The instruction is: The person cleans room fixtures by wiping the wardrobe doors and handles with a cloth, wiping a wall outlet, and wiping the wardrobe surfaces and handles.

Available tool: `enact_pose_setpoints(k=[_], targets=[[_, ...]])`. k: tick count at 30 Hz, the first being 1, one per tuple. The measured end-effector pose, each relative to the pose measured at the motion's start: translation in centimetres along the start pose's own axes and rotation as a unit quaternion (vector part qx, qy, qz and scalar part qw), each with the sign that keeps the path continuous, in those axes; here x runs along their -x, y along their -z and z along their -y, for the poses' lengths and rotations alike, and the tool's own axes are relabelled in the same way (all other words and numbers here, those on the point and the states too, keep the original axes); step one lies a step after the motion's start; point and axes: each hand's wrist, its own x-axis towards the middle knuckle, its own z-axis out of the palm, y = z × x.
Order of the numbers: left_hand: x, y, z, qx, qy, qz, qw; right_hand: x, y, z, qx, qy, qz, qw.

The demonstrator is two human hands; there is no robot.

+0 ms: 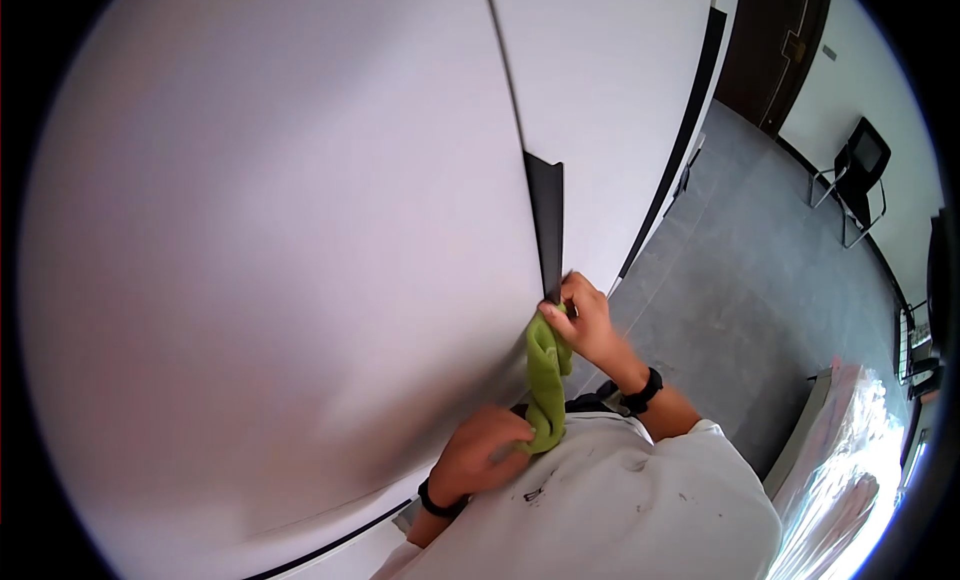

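Observation:
A green cloth (546,385) hangs in a twisted strip between my two hands. My right hand (581,315) pinches its upper end against the lower part of a dark handle strip (546,215) on the white cabinet door (300,230). Lower down, my left hand (488,446) is closed on the cloth's bottom end, close to my white shirt. Both wrists carry black bands.
A black chair (862,170) stands by the far wall at the upper right, near a dark door (765,55). Grey floor tiles (700,280) lie to the right. Something wrapped in clear plastic (845,470) is at the lower right.

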Motion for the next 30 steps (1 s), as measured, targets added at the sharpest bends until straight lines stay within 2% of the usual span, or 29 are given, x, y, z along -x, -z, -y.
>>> enact_pose_setpoints(k=[3,6,8,10,12,13,17,21,23,24,25,26,28,30], targets=[[1.2,0.0,-0.1,-0.017,0.014,-0.009,1.000,0.2,0.4,0.0,-0.002,-0.040,0.033,0.999],[2.2,0.4,0.2,-0.022,0.050,-0.025,0.998,-4.3,2.1,2.6,-0.021,0.057,0.021,0.998],[3.1,0.2,0.0,-0.016,0.087,-0.030,0.996,-8.2,3.2,6.8,-0.010,0.106,-0.023,0.994],[3.9,0.0,0.5,0.011,0.084,-0.065,0.994,-11.7,3.9,10.7,-0.015,0.126,-0.063,0.990],[3.8,-0.1,0.6,0.022,0.079,-0.077,0.994,-13.7,3.8,12.6,-0.061,0.094,-0.092,0.989],[3.7,-0.1,0.7,0.033,0.064,-0.094,0.993,-14.3,3.7,12.7,-0.055,0.121,-0.109,0.985],[2.8,0.3,0.9,0.018,0.045,-0.102,0.994,-11.8,2.5,10.5,0.023,0.131,-0.131,0.982],[2.1,0.4,1.2,0.011,0.094,-0.087,0.992,-5.6,0.8,4.0,0.047,0.110,-0.082,0.989],[1.5,1.3,1.5,-0.015,0.114,-0.104,0.988,-0.8,-0.6,-1.6,0.061,0.042,-0.025,0.997],[1.2,1.5,1.8,-0.022,0.107,-0.069,0.992,1.9,-0.9,-3.9,0.053,-0.038,0.022,0.998],[0.7,1.4,2.1,-0.024,0.098,-0.030,0.994,3.6,-1.4,-5.5,0.082,-0.057,0.059,0.993],[0.5,1.3,2.1,-0.022,0.092,-0.046,0.994,5.6,-1.6,-7.1,0.072,-0.095,0.080,0.990],[0.3,1.4,2.1,-0.039,0.081,-0.010,0.996,5.2,-1.5,-6.8,0.072,-0.075,0.086,0.991],[2.5,0.6,1.9,-0.025,0.068,-0.025,0.997,4.5,-1.1,-4.0,0.070,-0.044,0.081,0.993]])
